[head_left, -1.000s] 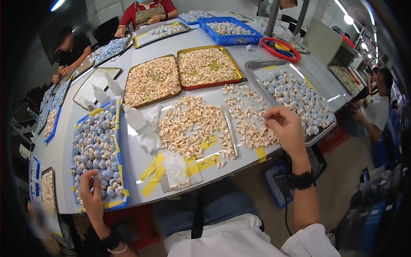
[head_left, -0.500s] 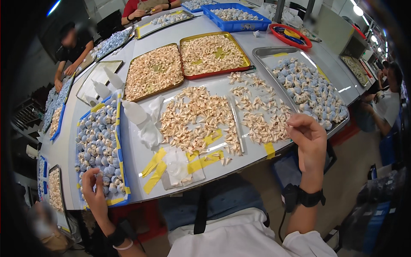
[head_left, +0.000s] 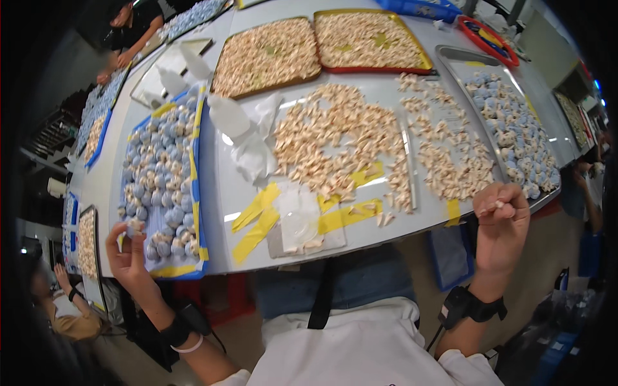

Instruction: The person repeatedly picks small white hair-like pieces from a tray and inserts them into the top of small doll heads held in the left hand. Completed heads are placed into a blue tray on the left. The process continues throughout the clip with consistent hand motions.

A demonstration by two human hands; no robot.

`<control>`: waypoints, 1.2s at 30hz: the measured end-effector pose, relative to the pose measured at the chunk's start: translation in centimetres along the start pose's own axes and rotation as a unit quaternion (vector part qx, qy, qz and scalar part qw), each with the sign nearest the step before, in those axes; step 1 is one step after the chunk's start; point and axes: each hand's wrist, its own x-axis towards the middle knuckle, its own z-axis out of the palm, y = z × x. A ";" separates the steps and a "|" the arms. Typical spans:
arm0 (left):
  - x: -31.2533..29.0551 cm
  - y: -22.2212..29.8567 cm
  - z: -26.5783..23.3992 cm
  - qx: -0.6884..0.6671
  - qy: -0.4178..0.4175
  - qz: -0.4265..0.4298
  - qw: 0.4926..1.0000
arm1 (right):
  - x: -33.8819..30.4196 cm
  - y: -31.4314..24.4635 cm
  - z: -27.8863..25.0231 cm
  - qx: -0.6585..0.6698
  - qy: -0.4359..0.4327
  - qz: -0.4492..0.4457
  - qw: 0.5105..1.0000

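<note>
Over the near end of the blue-rimmed tray (head_left: 204, 222), my left hand (head_left: 129, 254) pinches a small blue-and-white ball-shaped piece (head_left: 134, 229). Many similar ball-shaped pieces (head_left: 161, 170) fill that tray. At the table's right front edge, my right hand (head_left: 505, 225) is raised, its fingertips closed on a small beige piece (head_left: 499, 205). Loose pointed beige pieces (head_left: 335, 132) are spread across the table between the hands. A clear strip (head_left: 409, 161) divides them into two groups.
Two trays of beige pieces (head_left: 265, 55) stand behind. A metal tray (head_left: 454, 56) with blue-and-white pieces lies right, near a red basket (head_left: 508, 56). White bottle (head_left: 230, 118), crumpled tissue (head_left: 254, 161), yellow tape (head_left: 257, 235) and a clear dish (head_left: 300, 222) lie mid-table. Co-workers sit at left.
The view has shifted, so the table appears higher and further right. My left hand now shows a ball-shaped piece at its fingertips; my right hand has turned, showing the beige piece.
</note>
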 end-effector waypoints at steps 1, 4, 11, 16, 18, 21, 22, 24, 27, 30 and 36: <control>-0.3 0.0 -0.4 -0.010 0.011 0.016 1.000 | 0.1 -0.2 0.3 -0.021 -0.008 0.000 1.000; -2.1 2.0 -0.2 -0.090 0.003 0.042 0.995 | 0.6 -0.2 2.0 -0.082 -0.039 0.008 0.996; -6.4 5.7 3.5 -0.228 -0.112 -0.114 0.960 | 2.0 0.8 10.1 -0.209 -0.187 0.019 0.960; -7.8 4.5 6.2 -0.441 -0.268 -0.134 0.846 | 3.2 1.3 13.9 -0.363 -0.337 -0.020 0.869; -8.4 4.3 6.5 -0.468 -0.288 -0.167 0.819 | 3.1 1.5 14.9 -0.420 -0.374 -0.035 0.826; -8.6 4.2 7.5 -0.446 -0.278 -0.201 0.826 | 3.1 1.5 16.2 -0.514 -0.409 -0.097 0.748; -8.7 4.2 8.0 -0.426 -0.267 -0.200 0.841 | 3.2 1.4 16.5 -0.534 -0.417 -0.111 0.728; -8.8 4.4 8.6 -0.407 -0.250 -0.214 0.852 | 3.0 1.5 17.3 -0.550 -0.427 -0.131 0.706; -8.6 4.3 8.8 -0.417 -0.263 -0.218 0.843 | 2.5 2.0 18.6 -0.560 -0.425 -0.164 0.692; -8.2 3.7 8.8 -0.422 -0.294 -0.219 0.829 | 2.6 1.9 18.7 -0.598 -0.415 -0.190 0.658; -8.2 4.6 9.0 -0.388 -0.293 -0.194 0.852 | 2.2 1.8 18.6 -0.585 -0.399 -0.178 0.683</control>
